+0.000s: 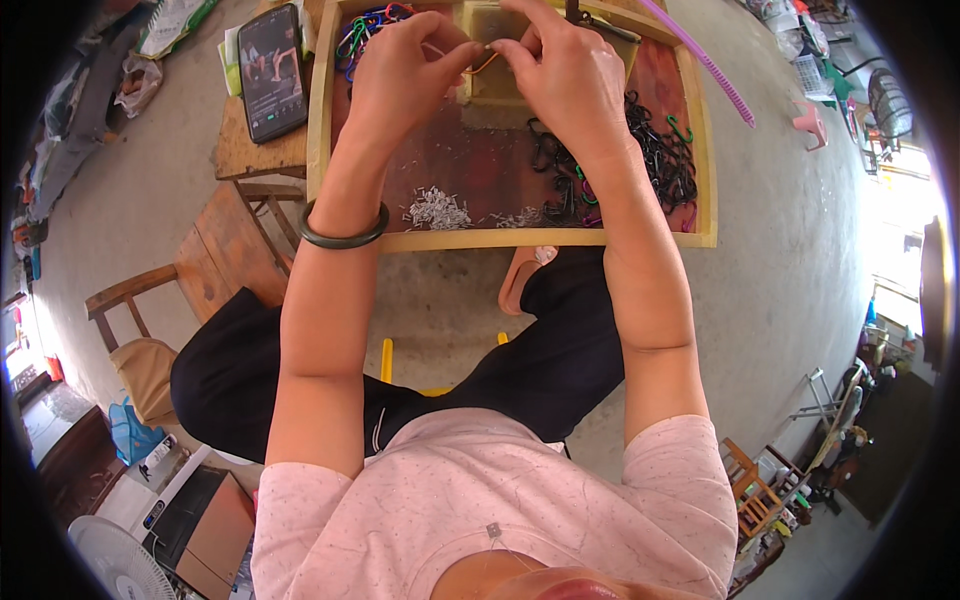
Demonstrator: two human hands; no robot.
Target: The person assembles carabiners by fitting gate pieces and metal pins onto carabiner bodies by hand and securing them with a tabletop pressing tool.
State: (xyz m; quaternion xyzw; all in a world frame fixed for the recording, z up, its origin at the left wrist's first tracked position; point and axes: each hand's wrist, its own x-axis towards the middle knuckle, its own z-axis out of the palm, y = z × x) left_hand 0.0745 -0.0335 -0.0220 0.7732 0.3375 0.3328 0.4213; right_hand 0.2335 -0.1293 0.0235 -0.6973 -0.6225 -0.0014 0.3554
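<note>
Over the far part of a shallow wooden-rimmed tray (480,239), my two hands meet at the fingertips. Between them runs a thin, curved orange hook (486,64), mostly covered by fingers. My left hand (408,72) pinches its left end with thumb and forefinger. At the other end, the thumb and fingers of my right hand (566,78) are closed on it. Black hooks (662,155) lie heaped beside and beneath my right forearm, with a few green and purple ones mixed in. Colourful clips (362,32) lie beyond my left hand. Small silver pins (438,209) form a pile near the tray's front edge.
A phone (272,72) rests on the wooden table left of the tray. A purple ridged strip (715,75) crosses the tray's far right corner. A dark-handled tool (590,18) lies at the far side. A wooden chair (225,240) stands to the left.
</note>
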